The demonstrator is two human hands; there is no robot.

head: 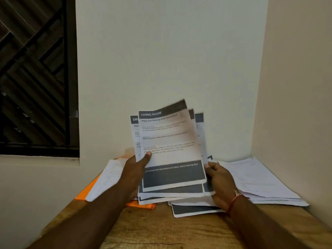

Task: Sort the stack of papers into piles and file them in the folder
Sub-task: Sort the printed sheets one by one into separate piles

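Observation:
A fanned stack of printed papers (170,144) is held upright above the wooden table (161,229); the front sheet is headed LIVING ROOM. My left hand (136,169) grips the stack's left edge with the thumb on the front sheet. My right hand (218,178) holds the lower right edge of the stack. An orange folder (89,189) lies at the table's left under a white sheet (107,178). A pile of white papers (258,180) lies at the right. A sheet with a dark band (194,209) lies flat under my hands.
The table sits in a corner, with a pale wall (170,60) behind and another on the right. A dark barred window (34,74) is at the left.

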